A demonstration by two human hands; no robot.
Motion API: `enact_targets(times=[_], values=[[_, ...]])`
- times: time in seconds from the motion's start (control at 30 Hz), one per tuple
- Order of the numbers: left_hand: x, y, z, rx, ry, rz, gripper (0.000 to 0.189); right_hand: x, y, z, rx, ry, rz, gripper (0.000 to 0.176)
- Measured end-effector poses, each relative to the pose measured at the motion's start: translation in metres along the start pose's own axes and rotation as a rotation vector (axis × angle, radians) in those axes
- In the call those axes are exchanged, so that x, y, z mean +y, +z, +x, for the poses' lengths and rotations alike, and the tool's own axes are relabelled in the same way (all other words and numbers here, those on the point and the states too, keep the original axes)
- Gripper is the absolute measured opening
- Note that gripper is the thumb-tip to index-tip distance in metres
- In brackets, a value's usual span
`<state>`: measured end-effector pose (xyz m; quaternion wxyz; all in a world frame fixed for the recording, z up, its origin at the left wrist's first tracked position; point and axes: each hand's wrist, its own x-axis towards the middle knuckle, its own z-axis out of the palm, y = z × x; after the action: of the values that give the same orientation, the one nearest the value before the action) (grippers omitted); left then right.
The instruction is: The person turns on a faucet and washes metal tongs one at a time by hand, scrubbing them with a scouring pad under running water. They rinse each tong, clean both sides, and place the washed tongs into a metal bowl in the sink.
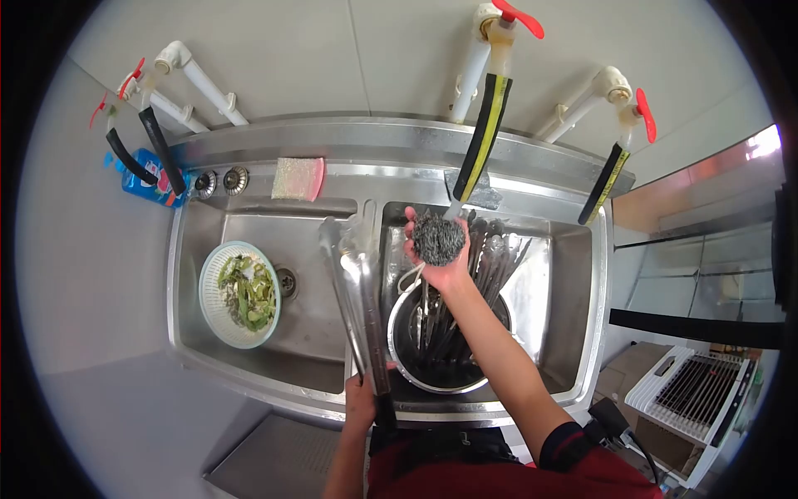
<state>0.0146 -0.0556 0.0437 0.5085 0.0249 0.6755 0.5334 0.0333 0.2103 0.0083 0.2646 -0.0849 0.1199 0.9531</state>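
Observation:
My right hand (449, 270) is palm up under the black-and-yellow hose (485, 137), its fingers curled around a steel wool scourer (439, 240). Water seems to run from the hose end onto the scourer. Lower down, my left hand (359, 403) grips long metal tongs (356, 283) near the handle, their scalloped heads pointing away over the divider between the basins. Below my right forearm, a round metal bowl (399, 353) in the right basin holds several more dark-handled tongs (490, 274). A white cord loop hangs by my right wrist.
In the left basin a pale blue colander (218, 312) with green vegetable scraps stands beside the drain (286, 283). A pink-and-cream sponge (298, 179), two drain strainers (236, 180) and a blue detergent bottle (150, 179) sit along the back ledge. Another hose (604, 185) hangs at the right.

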Motion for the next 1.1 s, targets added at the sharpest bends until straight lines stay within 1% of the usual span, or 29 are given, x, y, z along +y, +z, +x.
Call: enact_targets(times=[0.03,0.07,0.1,0.13,0.17,0.23,0.27,0.3,0.33,0.37,0.4,0.43,0.5,0.53,0.57,0.6,0.63,0.67,0.7,0.73,0.77,0.83,0.87,0.9,0.97,1.0,1.03,1.07,1.1], values=[[0.008,0.008,0.0,-0.004,-0.029,0.008,0.034,0.002,0.007,0.0,0.004,0.005,0.008,0.039],[0.02,0.014,-0.003,-0.051,-0.029,0.03,0.035,0.004,0.015,-0.002,0.056,-0.036,-0.046,0.034],[0.027,0.02,-0.003,-0.043,-0.035,0.027,0.035,0.005,0.017,-0.003,0.109,-0.074,-0.103,0.03],[0.031,0.024,-0.003,-0.057,-0.015,0.082,0.035,0.002,0.006,-0.003,0.064,-0.051,-0.011,0.028],[0.033,0.028,-0.002,-0.073,0.006,0.141,0.035,0.001,0.002,-0.005,0.066,-0.048,-0.008,0.028],[0.034,0.034,0.003,-0.082,0.037,0.158,0.035,0.002,0.002,-0.011,0.29,-0.102,-0.222,0.03],[0.038,0.038,0.004,-0.105,0.008,0.174,0.035,0.002,0.001,-0.017,0.307,-0.12,-0.366,0.029],[0.04,0.041,0.007,-0.128,-0.015,0.191,0.035,0.011,0.021,-0.021,0.299,-0.136,-0.42,0.027],[0.035,0.04,0.011,-0.162,-0.031,0.263,0.034,0.014,0.009,-0.019,0.318,-0.163,-0.439,0.027],[0.034,0.041,0.014,-0.157,-0.039,0.261,0.034,0.018,-0.004,-0.02,0.339,-0.188,-0.456,0.029],[0.034,0.045,0.018,-0.188,0.024,0.247,0.034,0.022,-0.007,-0.024,0.511,-0.032,-0.518,0.035],[0.034,0.048,0.023,-0.22,0.09,0.23,0.033,0.032,-0.011,-0.028,0.39,0.046,-0.361,0.039],[0.036,0.047,0.029,-0.221,0.058,0.224,0.034,0.046,-0.004,-0.036,0.479,-0.073,-0.118,0.041],[0.035,0.046,0.031,-0.224,0.034,0.218,0.034,0.042,0.003,-0.042,0.492,-0.028,-0.152,0.046],[0.034,0.046,0.034,-0.226,0.013,0.21,0.035,0.037,0.007,-0.048,0.33,0.009,-0.284,0.05],[0.033,0.044,0.037,-0.225,0.011,0.199,0.035,0.037,0.009,-0.047,0.327,-0.044,-0.42,0.051],[0.033,0.041,0.038,-0.208,-0.031,0.182,0.034,0.039,0.012,-0.046,0.326,-0.098,-0.553,0.051],[0.032,0.039,0.039,-0.191,-0.074,0.162,0.033,0.042,0.018,-0.049,0.448,-0.097,-0.757,0.051],[0.032,0.039,0.041,-0.188,-0.08,0.152,0.033,0.05,0.039,-0.052,0.567,-0.095,-0.962,0.05],[0.033,0.04,0.041,-0.21,-0.026,0.14,0.032,0.052,0.049,-0.054,0.598,0.001,-0.921,0.045],[0.033,0.04,0.041,-0.233,0.023,0.128,0.031,0.05,0.043,-0.054,0.608,0.009,-0.923,0.045],[0.029,0.039,0.04,-0.263,-0.03,0.11,0.031,0.047,0.031,-0.056,0.752,-0.142,-1.043,0.038],[0.027,0.039,0.04,-0.279,-0.058,0.108,0.03,0.046,0.03,-0.058,0.756,-0.154,-0.973,0.026],[0.025,0.038,0.041,-0.293,-0.087,0.104,0.03,0.042,0.02,-0.057,0.662,-0.182,-0.893,0.027],[0.02,0.038,0.044,-0.316,-0.087,0.076,0.03,0.04,0.01,-0.065,0.589,-0.325,-0.868,0.02],[0.019,0.041,0.044,-0.318,-0.011,0.054,0.029,0.042,0.006,-0.067,0.598,-0.32,-0.876,0.02],[0.018,0.043,0.044,-0.321,0.065,0.032,0.029,0.045,0.002,-0.069,0.646,-0.379,-0.932,0.016],[0.019,0.044,0.045,-0.323,0.058,0.023,0.029,0.049,-0.001,-0.071,0.691,-0.44,-0.986,0.013],[0.02,0.045,0.045,-0.32,0.041,0.078,0.029,0.055,0.003,-0.071,0.819,-0.445,-1.089,0.017]])
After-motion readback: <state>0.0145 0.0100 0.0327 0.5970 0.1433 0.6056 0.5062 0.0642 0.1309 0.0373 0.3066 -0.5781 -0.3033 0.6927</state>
